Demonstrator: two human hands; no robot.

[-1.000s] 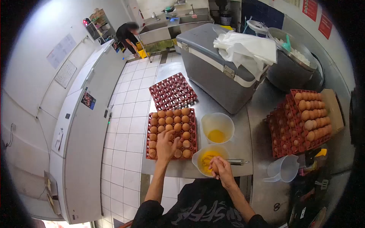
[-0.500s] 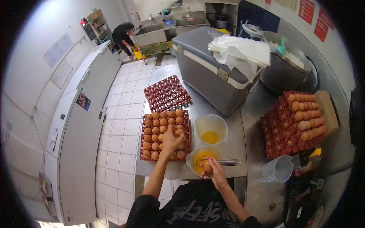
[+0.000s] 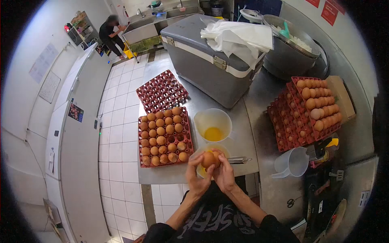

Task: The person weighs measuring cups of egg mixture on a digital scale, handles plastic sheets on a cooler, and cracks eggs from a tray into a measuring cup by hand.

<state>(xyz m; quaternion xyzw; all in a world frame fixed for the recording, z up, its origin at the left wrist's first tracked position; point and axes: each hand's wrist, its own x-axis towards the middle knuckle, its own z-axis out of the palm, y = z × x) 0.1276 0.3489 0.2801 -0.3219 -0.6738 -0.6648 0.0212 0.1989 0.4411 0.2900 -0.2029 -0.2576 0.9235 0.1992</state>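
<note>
Above the lower pitcher (image 3: 201, 171), my left hand (image 3: 197, 178) and my right hand (image 3: 223, 172) meet with fingers wrapped round brown eggs (image 3: 209, 159); how many is hard to tell. That pitcher holds yellow liquid, mostly hidden by my hands, and a whisk handle (image 3: 240, 160) sticks out to its right. Just behind stands a second pitcher (image 3: 214, 123) with yellow liquid at the bottom. To the left, a red egg tray (image 3: 189, 128) is largely filled with brown eggs, some of them cracked shells, with a few empty pockets. An empty red tray (image 3: 162, 92) lies behind it.
A grey cooler (image 3: 202, 69) with white bags (image 3: 239, 36) stands at the back. Stacked egg trays (image 3: 291, 117), an empty pitcher (image 3: 292, 163), scissors (image 3: 290, 203) and a large pot (image 3: 289, 52) are on the right. A person (image 3: 110, 34) bends near the sinks (image 3: 142, 30).
My left hand has come from the egg tray to my right hand, bringing an egg. The view has shifted, and the co-worker has moved a little.
</note>
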